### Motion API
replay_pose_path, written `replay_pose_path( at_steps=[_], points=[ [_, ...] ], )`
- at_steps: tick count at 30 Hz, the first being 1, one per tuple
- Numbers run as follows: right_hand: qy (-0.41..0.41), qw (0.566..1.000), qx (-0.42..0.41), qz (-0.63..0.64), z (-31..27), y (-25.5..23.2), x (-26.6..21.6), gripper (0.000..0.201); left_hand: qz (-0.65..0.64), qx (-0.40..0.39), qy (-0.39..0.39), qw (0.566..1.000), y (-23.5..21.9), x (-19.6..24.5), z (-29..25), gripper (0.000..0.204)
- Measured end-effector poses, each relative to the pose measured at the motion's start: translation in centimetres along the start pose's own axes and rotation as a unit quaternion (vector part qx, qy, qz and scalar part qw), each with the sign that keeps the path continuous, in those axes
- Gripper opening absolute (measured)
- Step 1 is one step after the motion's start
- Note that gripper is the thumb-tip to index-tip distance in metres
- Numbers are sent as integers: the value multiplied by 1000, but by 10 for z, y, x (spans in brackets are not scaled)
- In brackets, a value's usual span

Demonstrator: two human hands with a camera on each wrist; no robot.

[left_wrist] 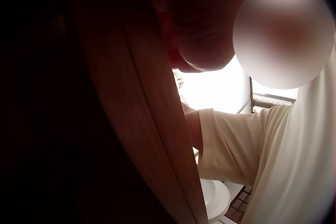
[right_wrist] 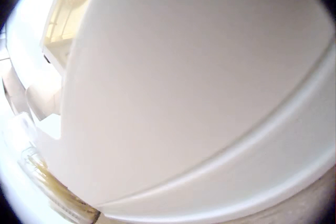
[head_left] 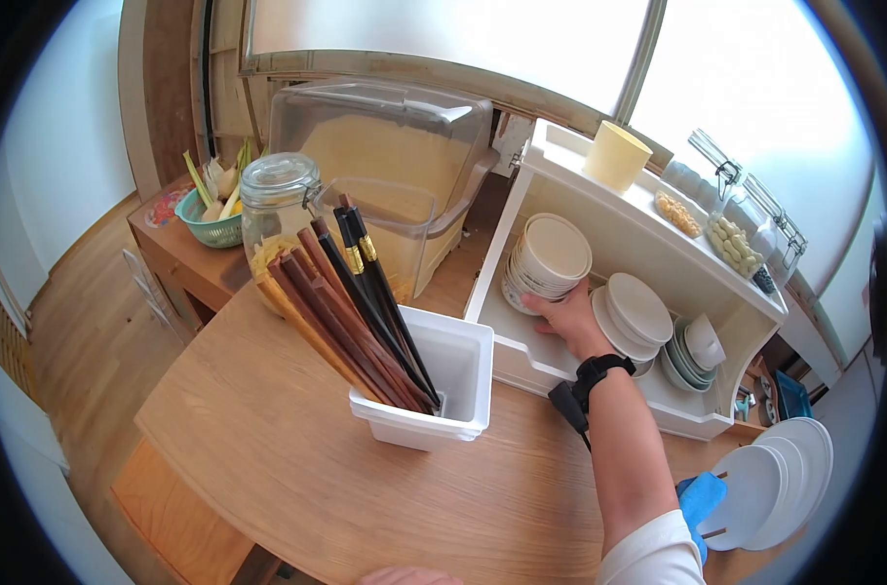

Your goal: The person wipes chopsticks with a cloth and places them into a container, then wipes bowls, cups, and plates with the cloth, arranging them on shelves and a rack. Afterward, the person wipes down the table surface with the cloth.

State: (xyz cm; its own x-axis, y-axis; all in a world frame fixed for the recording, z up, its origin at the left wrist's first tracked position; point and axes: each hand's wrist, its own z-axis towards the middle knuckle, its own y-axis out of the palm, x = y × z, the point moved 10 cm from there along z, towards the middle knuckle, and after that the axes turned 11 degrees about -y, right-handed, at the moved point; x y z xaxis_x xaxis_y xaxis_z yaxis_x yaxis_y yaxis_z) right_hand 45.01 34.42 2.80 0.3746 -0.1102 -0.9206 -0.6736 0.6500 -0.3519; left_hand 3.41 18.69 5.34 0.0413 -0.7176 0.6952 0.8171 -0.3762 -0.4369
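In the head view my right hand [head_left: 568, 318] reaches into a white two-tier rack [head_left: 521, 351] and holds a stack of bowls [head_left: 553, 255] low on its near side. The thumb lies across the front of the stack, while the other fingers are partly hidden behind it. Just right of the hand stand white dishes [head_left: 638, 310] in a second stack. A dark, blurred part of my left hand [left_wrist: 205, 40] shows beside the wooden table edge [left_wrist: 142, 103] in the left wrist view; its fingers are hidden. The rack's pale wall [right_wrist: 184, 77] fills most of the right wrist view.
A white bin [head_left: 463, 380] of chopsticks [head_left: 351, 312] stands on the table [head_left: 297, 439]. Behind are a glass jar [head_left: 278, 195] and a clear lidded box [head_left: 385, 127]. A yellow cup [head_left: 619, 156] and jars top the rack. White plates [head_left: 755, 487] stand at right.
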Motion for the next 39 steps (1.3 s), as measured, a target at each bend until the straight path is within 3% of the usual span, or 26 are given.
replay_pose_path(
  at_steps=[9, 11, 12, 14, 16, 18, 19, 20, 22, 24, 26, 27, 29, 32, 35, 37, 39],
  points=[
    [-23, 1000, 6, -3, -9, -5, -3, 103, -14, -67, -91, 993, 14, -17, 3, 13],
    [-112, 992, 8, -65, -5, -10, -10, 106, -81, -106, -164, 978, 20, -24, 13, 18],
    [-111, 992, 10, -62, -6, -15, -5, 106, -78, -108, -163, 978, 20, -20, 20, 18],
    [-130, 990, -4, -47, -15, -14, -15, 107, -87, -152, -78, 981, 28, 9, 45, 42],
    [-167, 984, -6, -55, -21, -20, -21, 107, -124, -150, -35, 980, 35, 33, 91, 43],
    [-195, 980, -14, -45, -20, -22, -13, 108, -192, -75, -44, 978, 55, 32, 138, 59],
    [-186, 982, -16, -28, -17, -21, -4, 108, -250, -39, -87, 964, 69, 21, 162, 61],
    [-139, 989, -7, -50, -36, -25, -25, 108, -248, 26, -109, 962, 76, 12, 186, 59],
    [-182, 983, -30, -22, -37, -19, -25, 108, -255, 135, -190, 938, 98, -32, 226, 60],
    [-226, 973, -47, -5, -46, -20, -40, 109, -290, 179, -292, 894, 122, -80, 245, 60],
    [-209, 976, -54, 2, -52, -18, -36, 110, -283, 220, -308, 881, 128, -107, 257, 59],
    [-189, 980, -58, 10, -53, -23, -33, 110, -275, 213, -309, 885, 145, -146, 275, 58],
    [-205, 977, -64, 6, -58, -23, -44, 118, -365, 222, -322, 845, 150, -149, 278, 57],
    [-199, 979, -40, -20, -54, -24, -30, 120, -481, 76, -418, 767, 181, -151, 281, 63],
    [-224, 974, -15, -29, -60, -26, -37, 120, -500, 68, -414, 758, 182, -140, 279, 67],
    [-178, 984, -10, -22, -62, -27, -32, 119, -490, 34, -397, 775, 178, -122, 279, 68],
    [-188, 981, 10, -47, -62, -28, -31, 118, -487, 27, -406, 772, 186, -134, 281, 68]
  ],
)
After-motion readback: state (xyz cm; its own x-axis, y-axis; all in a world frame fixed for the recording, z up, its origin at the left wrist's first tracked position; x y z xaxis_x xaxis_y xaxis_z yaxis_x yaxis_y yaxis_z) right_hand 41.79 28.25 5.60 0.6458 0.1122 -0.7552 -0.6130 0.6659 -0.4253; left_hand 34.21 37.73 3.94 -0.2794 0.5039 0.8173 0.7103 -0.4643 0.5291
